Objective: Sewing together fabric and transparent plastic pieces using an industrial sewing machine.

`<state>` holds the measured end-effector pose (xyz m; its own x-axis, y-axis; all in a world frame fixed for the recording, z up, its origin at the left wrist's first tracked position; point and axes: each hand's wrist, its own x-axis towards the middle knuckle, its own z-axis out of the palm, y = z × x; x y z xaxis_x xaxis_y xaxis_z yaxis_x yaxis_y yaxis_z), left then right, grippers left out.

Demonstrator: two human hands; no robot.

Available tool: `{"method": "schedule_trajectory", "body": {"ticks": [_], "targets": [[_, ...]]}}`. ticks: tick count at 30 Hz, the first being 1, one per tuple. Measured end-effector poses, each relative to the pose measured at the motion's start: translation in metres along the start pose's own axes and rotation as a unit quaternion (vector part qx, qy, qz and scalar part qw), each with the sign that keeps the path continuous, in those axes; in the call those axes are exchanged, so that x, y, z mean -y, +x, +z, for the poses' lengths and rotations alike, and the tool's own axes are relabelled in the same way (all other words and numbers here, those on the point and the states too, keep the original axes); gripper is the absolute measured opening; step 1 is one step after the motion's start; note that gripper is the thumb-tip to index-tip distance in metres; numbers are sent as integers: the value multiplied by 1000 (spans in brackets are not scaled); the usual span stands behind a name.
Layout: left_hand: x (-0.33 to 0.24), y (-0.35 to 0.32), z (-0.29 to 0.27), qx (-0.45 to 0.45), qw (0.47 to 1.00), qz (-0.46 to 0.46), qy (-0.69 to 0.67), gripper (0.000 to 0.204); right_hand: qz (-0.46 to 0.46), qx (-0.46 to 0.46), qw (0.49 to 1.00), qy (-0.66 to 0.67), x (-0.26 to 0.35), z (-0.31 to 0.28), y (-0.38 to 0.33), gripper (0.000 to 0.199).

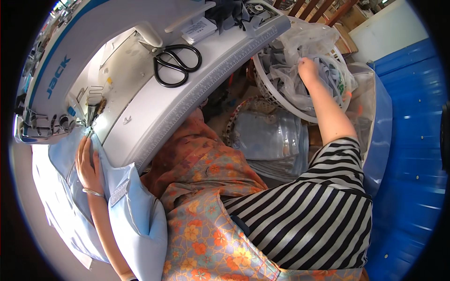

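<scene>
My left hand [88,164] lies flat with its fingers stretched out on light blue fabric [124,185], the fingertips close to the needle area of a white sewing machine [61,51]. The fabric hangs over the front of the machine bed and bunches around my left forearm. Off to the right, my right hand [308,70] is closed on a see-through plastic bag [315,37] inside a white plastic basket [276,96]. Grey fabric pieces [276,65] show in and around that bag. My right fingertips are partly hidden.
Black-handled scissors [177,64] rest on the machine table, whose front edge carries a ruler strip [187,96]. A white label stack [199,31] and dark cloth pieces [225,14] sit farther back. Below the basket are flat plastic packages [267,133]; a blue panel [415,117] stands at right.
</scene>
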<state>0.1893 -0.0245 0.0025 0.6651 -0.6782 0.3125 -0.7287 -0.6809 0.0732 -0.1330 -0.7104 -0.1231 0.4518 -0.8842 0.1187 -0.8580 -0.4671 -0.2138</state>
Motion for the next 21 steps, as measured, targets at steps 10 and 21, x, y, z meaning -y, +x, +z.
{"method": "schedule_trajectory", "body": {"ticks": [10, 21], "targets": [[-110, 35, -75, 9, 946, 62, -318, 45, -479, -34, 793, 375, 203, -149, -185, 20], [-127, 41, -88, 131, 784, -130, -592, 14, -301, 7, 732, 612, 254, -222, -172, 16]]}}
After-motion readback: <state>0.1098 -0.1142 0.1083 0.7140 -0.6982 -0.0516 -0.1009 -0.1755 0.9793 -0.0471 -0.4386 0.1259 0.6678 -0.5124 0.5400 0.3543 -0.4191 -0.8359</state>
